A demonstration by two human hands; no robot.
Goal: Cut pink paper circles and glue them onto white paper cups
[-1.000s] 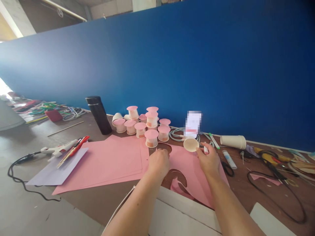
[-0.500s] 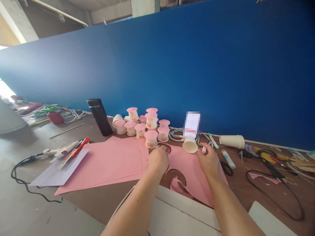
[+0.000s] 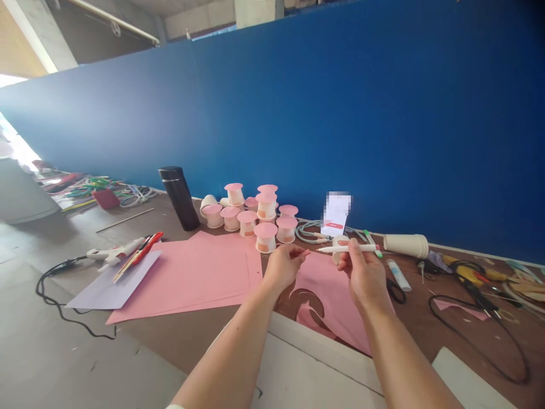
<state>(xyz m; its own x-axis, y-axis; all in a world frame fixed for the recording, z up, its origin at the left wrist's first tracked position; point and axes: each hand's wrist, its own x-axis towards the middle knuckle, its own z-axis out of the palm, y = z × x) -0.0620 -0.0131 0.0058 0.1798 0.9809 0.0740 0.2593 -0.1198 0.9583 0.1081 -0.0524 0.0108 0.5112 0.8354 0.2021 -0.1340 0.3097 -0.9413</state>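
My right hand (image 3: 368,278) grips a white marker pen (image 3: 336,249) with a red end, held level, its dark tip pointing left. Facing that tip, my left hand (image 3: 284,266) pinches a small reddish piece (image 3: 305,253) that looks like the pen's cap. A narrow gap separates the tip from it. Beneath both hands lies a sheet of pink paper (image 3: 336,295) with curved pieces cut out of it. A white paper cup (image 3: 339,241) stands partly hidden behind my right fingers, in front of a lit phone (image 3: 335,218).
Several cups topped with pink discs (image 3: 266,230) stand behind my left hand. Leftward lie more pink sheets (image 3: 204,272), a red cutter (image 3: 142,253), a glue gun (image 3: 114,253) and a black flask (image 3: 181,199). On the right are stacked cups (image 3: 406,245), a glue stick (image 3: 399,275) and cables.
My hands have risen from the paper and come closer together. The marker now shows full length, its tip bare, and my left hand has a small reddish piece in its fingers.
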